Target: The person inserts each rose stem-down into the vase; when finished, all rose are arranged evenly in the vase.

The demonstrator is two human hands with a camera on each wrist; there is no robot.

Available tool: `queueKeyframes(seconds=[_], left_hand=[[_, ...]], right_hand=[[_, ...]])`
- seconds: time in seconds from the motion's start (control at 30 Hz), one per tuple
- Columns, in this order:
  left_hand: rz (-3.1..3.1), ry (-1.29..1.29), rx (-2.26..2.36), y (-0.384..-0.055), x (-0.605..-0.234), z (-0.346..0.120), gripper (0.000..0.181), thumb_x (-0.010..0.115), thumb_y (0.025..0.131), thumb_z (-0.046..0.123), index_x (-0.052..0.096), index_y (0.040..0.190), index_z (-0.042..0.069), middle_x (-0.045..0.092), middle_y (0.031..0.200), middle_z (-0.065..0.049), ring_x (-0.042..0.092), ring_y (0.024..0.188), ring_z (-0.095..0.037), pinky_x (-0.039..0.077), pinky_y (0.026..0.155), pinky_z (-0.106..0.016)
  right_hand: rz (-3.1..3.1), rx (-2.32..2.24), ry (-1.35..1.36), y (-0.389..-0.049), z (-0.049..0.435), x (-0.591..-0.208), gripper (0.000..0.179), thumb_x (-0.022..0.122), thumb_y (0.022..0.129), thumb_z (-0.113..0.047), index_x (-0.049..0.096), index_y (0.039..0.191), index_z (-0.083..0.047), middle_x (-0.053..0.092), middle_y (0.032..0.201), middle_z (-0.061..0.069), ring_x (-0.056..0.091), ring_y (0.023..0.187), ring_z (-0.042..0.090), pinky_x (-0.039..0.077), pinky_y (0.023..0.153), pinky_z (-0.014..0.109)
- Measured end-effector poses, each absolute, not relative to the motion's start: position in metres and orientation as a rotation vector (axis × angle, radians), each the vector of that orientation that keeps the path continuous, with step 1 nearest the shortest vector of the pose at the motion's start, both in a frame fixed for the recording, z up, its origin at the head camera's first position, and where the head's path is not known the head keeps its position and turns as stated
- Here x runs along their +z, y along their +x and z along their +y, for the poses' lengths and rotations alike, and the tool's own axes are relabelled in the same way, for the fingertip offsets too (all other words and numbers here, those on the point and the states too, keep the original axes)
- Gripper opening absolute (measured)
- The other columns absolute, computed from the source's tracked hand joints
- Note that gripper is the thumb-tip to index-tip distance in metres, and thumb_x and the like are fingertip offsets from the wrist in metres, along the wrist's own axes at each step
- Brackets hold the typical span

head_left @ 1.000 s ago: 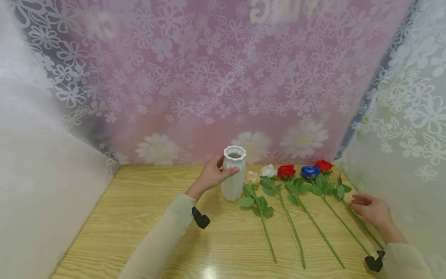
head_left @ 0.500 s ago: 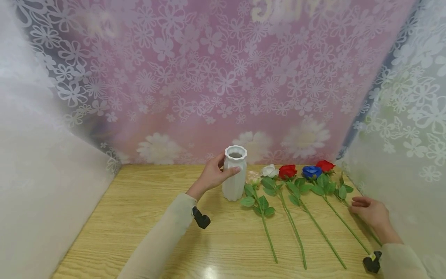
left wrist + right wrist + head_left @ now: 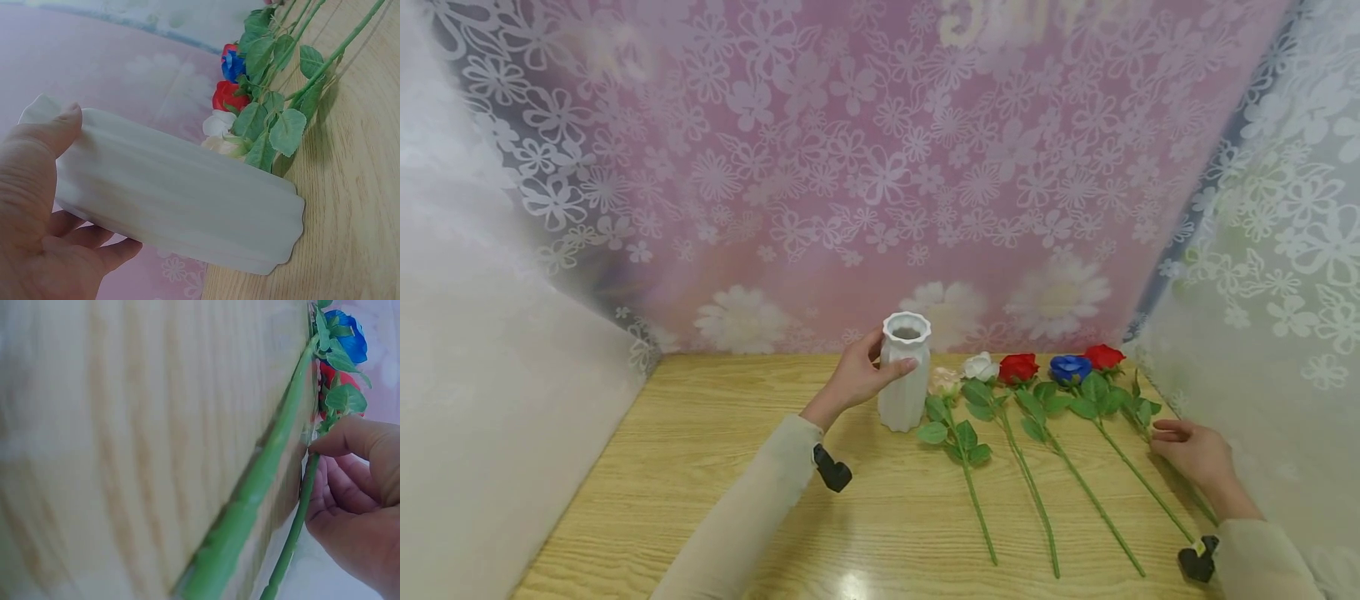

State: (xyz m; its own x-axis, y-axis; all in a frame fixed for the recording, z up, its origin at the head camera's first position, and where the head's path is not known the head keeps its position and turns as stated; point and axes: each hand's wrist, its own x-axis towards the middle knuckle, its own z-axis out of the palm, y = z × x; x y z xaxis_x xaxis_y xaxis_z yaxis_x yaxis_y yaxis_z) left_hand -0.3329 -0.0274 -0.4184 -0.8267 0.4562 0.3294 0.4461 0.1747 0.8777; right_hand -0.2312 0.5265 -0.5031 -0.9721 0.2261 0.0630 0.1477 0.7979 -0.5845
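Observation:
A white fluted vase [image 3: 904,387] stands upright on the table, and my left hand [image 3: 863,372] grips it near the neck. Thumb and fingers wrap the vase [image 3: 162,187] in the left wrist view. At the far right, my right hand [image 3: 1201,460] pinches the stem of the rightmost red rose [image 3: 1103,357]. The right wrist view shows that stem [image 3: 294,534] between thumb and fingers. Beside it lies a blue rose [image 3: 1070,368], its thick stem [image 3: 244,512] close to the right wrist camera.
Left of the blue rose lie another red rose [image 3: 1018,368], a white rose [image 3: 981,367] and a pale cream rose [image 3: 945,382], close by the vase. The wooden table [image 3: 715,467] meets a pink floral backdrop [image 3: 850,167] and pale side curtains.
The right hand has shifted slightly left, and the rightmost rose's head and leaves have moved a little to the right. The left hand and vase look the same.

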Motion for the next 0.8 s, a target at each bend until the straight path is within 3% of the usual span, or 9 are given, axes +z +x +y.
queueKeyframes(seconds=[0.2, 0.27, 0.33, 0.43, 0.57, 0.6, 0.67, 0.7, 0.8], left_hand=[[2.392, 0.907, 1.791, -0.332, -0.418, -0.028, 0.069, 0.076, 0.100, 0.022, 0.043, 0.160, 0.019, 0.060, 0.149, -0.011, 0.062, 0.137, -0.031, 0.058, 0.105, -0.045], [2.390, 0.911, 1.792, -0.332, -0.418, -0.028, 0.070, 0.076, 0.100, 0.022, 0.042, 0.161, 0.019, 0.060, 0.150, -0.011, 0.062, 0.137, -0.032, 0.058, 0.105, -0.045], [2.387, 0.912, 1.792, -0.333, -0.418, -0.028, 0.070, 0.076, 0.100, 0.022, 0.042, 0.161, 0.019, 0.060, 0.150, -0.011, 0.062, 0.137, -0.031, 0.058, 0.105, -0.045], [2.386, 0.913, 1.792, -0.334, -0.419, -0.028, 0.070, 0.076, 0.100, 0.023, 0.042, 0.161, 0.020, 0.060, 0.149, -0.010, 0.062, 0.136, -0.031, 0.058, 0.105, -0.045], [2.395, 0.919, 1.792, -0.335, -0.420, -0.028, 0.069, 0.076, 0.100, 0.024, 0.044, 0.160, 0.020, 0.060, 0.149, -0.010, 0.062, 0.136, -0.031, 0.058, 0.105, -0.045], [2.398, 0.919, 1.790, -0.335, -0.420, -0.028, 0.069, 0.076, 0.100, 0.025, 0.044, 0.160, 0.020, 0.060, 0.150, -0.010, 0.062, 0.136, -0.031, 0.058, 0.105, -0.046], [2.400, 0.916, 1.787, -0.335, -0.420, -0.028, 0.070, 0.076, 0.100, 0.025, 0.043, 0.161, 0.020, 0.059, 0.150, -0.010, 0.062, 0.136, -0.032, 0.058, 0.105, -0.046], [2.401, 0.914, 1.784, -0.335, -0.420, -0.028, 0.070, 0.076, 0.100, 0.026, 0.043, 0.161, 0.020, 0.059, 0.151, -0.011, 0.062, 0.136, -0.031, 0.058, 0.105, -0.046], [2.399, 0.912, 1.776, -0.335, -0.420, -0.028, 0.070, 0.076, 0.100, 0.026, 0.042, 0.161, 0.021, 0.058, 0.152, -0.013, 0.061, 0.138, -0.032, 0.057, 0.107, -0.048]], right_hand=[[-2.870, 0.918, -0.275, -0.233, 0.524, -0.499, 0.047, 0.064, 0.103, -0.021, 0.062, 0.134, 0.015, 0.074, 0.114, 0.031, 0.058, 0.074, -0.008, 0.053, 0.063, 0.023], [-2.892, 0.926, -0.268, -0.233, 0.522, -0.496, 0.049, 0.060, 0.105, -0.022, 0.059, 0.137, 0.016, 0.070, 0.120, 0.035, 0.067, 0.081, 0.007, 0.056, 0.066, 0.027], [-2.911, 0.938, -0.255, -0.233, 0.521, -0.492, 0.050, 0.056, 0.107, -0.022, 0.057, 0.139, 0.017, 0.066, 0.125, 0.039, 0.072, 0.091, 0.030, 0.060, 0.070, 0.036], [-2.925, 0.948, -0.236, -0.233, 0.519, -0.486, 0.052, 0.052, 0.109, -0.022, 0.053, 0.140, 0.020, 0.060, 0.132, 0.042, 0.062, 0.112, 0.057, 0.062, 0.077, 0.046], [-2.925, 0.988, -0.208, -0.233, 0.519, -0.475, 0.054, 0.049, 0.111, -0.020, 0.047, 0.143, 0.023, 0.053, 0.139, 0.046, 0.051, 0.124, 0.064, 0.062, 0.079, 0.041], [-2.920, 0.999, -0.203, -0.233, 0.519, -0.472, 0.055, 0.050, 0.111, -0.020, 0.046, 0.144, 0.024, 0.052, 0.140, 0.046, 0.055, 0.121, 0.061, 0.062, 0.077, 0.035], [-2.904, 1.022, -0.200, -0.232, 0.519, -0.465, 0.056, 0.052, 0.110, -0.020, 0.045, 0.144, 0.024, 0.055, 0.138, 0.045, 0.070, 0.107, 0.038, 0.059, 0.073, 0.025], [-2.895, 1.056, -0.199, -0.232, 0.519, -0.461, 0.058, 0.053, 0.110, -0.021, 0.043, 0.145, 0.024, 0.064, 0.132, 0.038, 0.073, 0.101, 0.024, 0.059, 0.072, 0.023], [-2.840, 1.178, -0.189, -0.232, 0.517, -0.449, 0.060, 0.054, 0.110, -0.020, 0.039, 0.148, 0.024, 0.076, 0.109, -0.002, 0.061, 0.084, -0.012, 0.056, 0.069, 0.015]])
